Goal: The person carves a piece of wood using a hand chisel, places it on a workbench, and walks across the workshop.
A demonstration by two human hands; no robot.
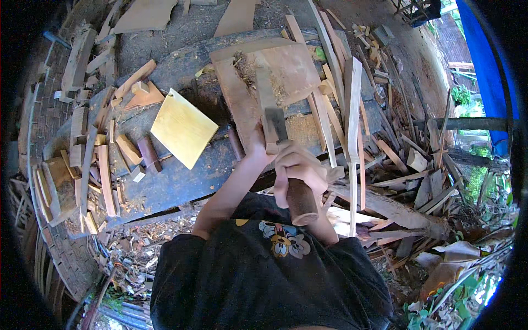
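My right hand [297, 168] is wrapped round a brown wooden cylinder [302, 203], which looks like a mallet; its round end faces me. Slightly blurred, my left hand [257, 146] closes at the near end of a narrow wooden piece [267, 91] with a dark section. Most of the left fingers are hidden. This piece lies over a wide brown board [231, 91] strewn with shavings. Left of that board, a yellow board [184, 129] with a small hole in one corner rests on the dark worktable [181, 179].
Wooden blocks [128, 149] and offcuts crowd the table's left side. A dark reddish block [148, 154] sits beside them. Long strips [352, 110] stick out past the right side, near a heap of scrap wood [407, 192]. A blue tarp [487, 71] hangs at far right.
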